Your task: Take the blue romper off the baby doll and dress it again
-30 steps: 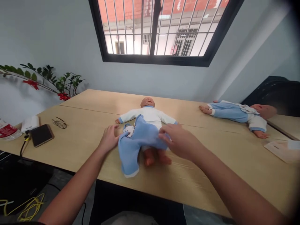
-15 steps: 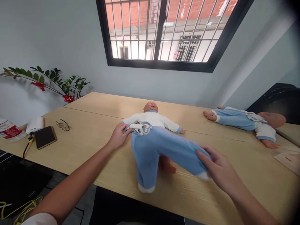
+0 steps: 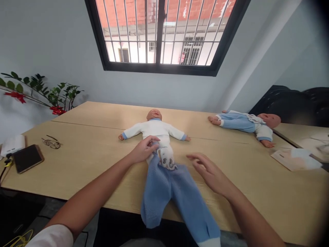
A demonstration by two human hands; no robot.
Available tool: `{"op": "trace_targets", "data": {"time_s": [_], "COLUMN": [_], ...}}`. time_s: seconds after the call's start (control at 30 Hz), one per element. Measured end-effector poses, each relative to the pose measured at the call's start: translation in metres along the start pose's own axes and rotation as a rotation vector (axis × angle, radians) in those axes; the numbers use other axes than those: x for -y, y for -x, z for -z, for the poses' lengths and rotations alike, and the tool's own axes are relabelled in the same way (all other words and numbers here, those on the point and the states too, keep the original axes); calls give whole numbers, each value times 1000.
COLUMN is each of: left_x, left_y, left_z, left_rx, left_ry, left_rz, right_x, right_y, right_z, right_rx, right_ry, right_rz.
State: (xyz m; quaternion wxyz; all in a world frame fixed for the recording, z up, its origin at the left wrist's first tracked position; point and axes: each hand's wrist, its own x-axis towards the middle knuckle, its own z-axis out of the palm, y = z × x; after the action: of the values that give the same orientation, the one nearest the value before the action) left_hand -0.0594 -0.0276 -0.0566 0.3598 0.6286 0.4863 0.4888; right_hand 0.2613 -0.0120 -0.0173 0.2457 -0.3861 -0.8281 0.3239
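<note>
Blue trousers [image 3: 159, 185] that stretched sideways half a second ago, with the right hand [image 3: 208, 169] at one cuff, now run straight down toward the viewer, and that hand has let go.

Behind everything stands a pale grey wall [image 3: 51, 37]. Before it spreads the light wooden table [image 3: 84, 154], with seams across its top. Above the table is a dark-framed window [image 3: 161, 34] with bars outside it. Black chair backs [image 3: 290, 103] show at the far right; a leafy plant [image 3: 53, 97] tied with red ribbon stands at the left.

On the table, a doll [image 3: 155, 128] in a white top with blue cuffs lies on its back, arms spread. A second doll [image 3: 239, 123], dressed in blue and white, lies well apart to the right.

The trousers lie over the first doll's lower body, legs parted and reaching past the table's near edge. They are soft blue, with a pale cuff and a white animal face at the waist.

The left hand [image 3: 145, 149] rests at that waist, fingers bent; whether it grips cannot be told. The right hand hovers beside, fingers loosely spread.

Smaller still are a dark phone [image 3: 28, 158] and folded glasses [image 3: 52, 142] at the left.
</note>
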Motion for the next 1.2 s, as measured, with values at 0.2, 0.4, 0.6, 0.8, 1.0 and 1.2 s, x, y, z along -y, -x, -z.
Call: {"op": "trace_targets", "data": {"time_s": [0.2, 0.4, 0.6, 0.8, 1.0, 1.2], "left_x": [-3, 3, 3, -4, -10, -12], "left_y": [-18, -15, -7, 0, 3, 6], "left_z": [-10, -14, -19, -18, -14, -5], "left_rx": [-172, -277, -228, -210, -268, -165], "left_ry": [520, 686, 683, 624, 616, 652], "left_rz": [-61, 95, -4, 35, 6, 20], "right_x": [-12, -2, 2, -3, -6, -18], "right_y": [-101, -99, -101, -86, -73, -75], "right_z": [-45, -62, -78, -65, -31, -13], "right_rx": [150, 244, 155, -38, -108, -223], "right_ry": [-43, -605, -375, -487, -309, -220], "right_rz": [202, 221, 347, 142, 254, 370]}}
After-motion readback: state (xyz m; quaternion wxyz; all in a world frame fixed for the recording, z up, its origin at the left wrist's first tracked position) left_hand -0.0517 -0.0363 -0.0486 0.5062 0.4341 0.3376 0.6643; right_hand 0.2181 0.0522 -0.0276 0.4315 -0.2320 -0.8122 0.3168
